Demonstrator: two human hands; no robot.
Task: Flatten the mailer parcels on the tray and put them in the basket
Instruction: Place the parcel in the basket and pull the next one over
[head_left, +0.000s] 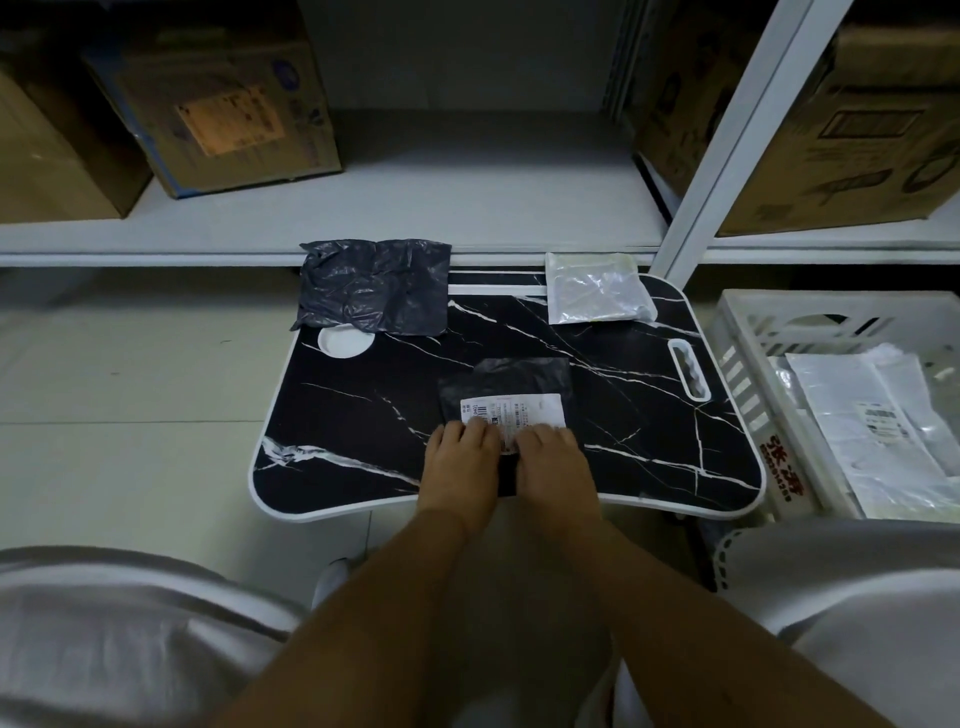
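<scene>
Pressing flat-fingered on the dark mailer near the tray's front edge, the left hand and right hand lie side by side; the white basket beside the right edge holds pale parcels.

Label print unreadable (too small); basket cut off right
</scene>
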